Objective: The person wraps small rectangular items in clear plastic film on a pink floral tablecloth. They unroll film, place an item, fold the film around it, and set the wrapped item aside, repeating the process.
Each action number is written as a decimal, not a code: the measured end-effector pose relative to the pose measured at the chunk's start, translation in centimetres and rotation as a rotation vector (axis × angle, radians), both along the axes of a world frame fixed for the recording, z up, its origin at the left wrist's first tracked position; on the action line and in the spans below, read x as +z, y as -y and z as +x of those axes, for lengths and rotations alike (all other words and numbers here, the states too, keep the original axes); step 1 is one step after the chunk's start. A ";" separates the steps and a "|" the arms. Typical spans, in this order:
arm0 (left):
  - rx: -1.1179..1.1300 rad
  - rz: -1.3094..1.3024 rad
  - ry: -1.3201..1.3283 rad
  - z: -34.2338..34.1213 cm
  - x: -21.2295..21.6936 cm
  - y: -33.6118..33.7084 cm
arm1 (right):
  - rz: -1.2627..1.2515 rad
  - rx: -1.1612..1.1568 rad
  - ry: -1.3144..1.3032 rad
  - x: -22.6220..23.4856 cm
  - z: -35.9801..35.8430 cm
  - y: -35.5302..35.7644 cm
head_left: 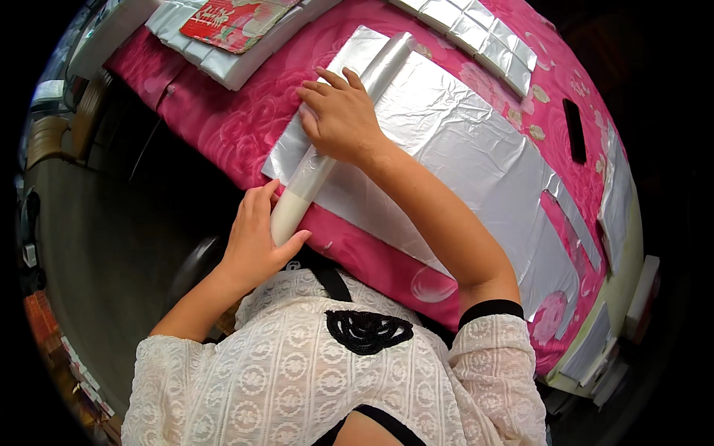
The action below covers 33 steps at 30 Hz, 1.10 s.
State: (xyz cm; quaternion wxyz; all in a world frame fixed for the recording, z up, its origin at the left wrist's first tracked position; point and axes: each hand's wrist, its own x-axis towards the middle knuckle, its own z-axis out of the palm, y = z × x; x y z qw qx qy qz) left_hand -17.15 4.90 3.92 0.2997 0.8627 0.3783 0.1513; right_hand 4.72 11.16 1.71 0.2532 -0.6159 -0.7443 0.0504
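Hands work a long roll of clear plastic film (327, 149), which lies slantwise across the near-left end of a silver foil sheet (461, 134) spread on the tabletop (245, 119), covered in a pink flowered cloth. The left hand (256, 238) closes its grip around the roll's white near end, which juts past the cloth's near edge over the dark floor; thumb on one side, fingers curled over the other. The right hand (338, 111) lies flat on the roll's middle, fingers spread and pressing down, not wrapped around it. The roll's far end reaches to the foil's far corner. The foil runs away to the right, with a narrow slot cut out of it (559, 219) showing pink cloth, and its near edge lies just inside the cloth's edge. Along the far edge sit white foam blocks (230, 56) with a red printed packet (230, 18) on top, well apart from the hands, and a row of foil-wrapped blocks (476, 33) further right. A dark flat rectangular object (574, 130) lies beyond the foil. Bare pink cloth lies open between the foam blocks and the foil's left edge.
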 end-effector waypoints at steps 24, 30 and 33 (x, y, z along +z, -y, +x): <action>-0.466 -1.654 0.326 3.7 1.8 0.5 | 0.204 -0.065 -2.007 6.2 3.5 8.7; -0.145 -0.889 0.262 5.4 -0.8 1.0 | 0.186 -0.410 -1.753 4.1 2.2 10.9; -0.156 -1.219 0.130 4.9 -0.7 1.2 | 0.219 -0.510 -1.721 2.4 3.3 11.2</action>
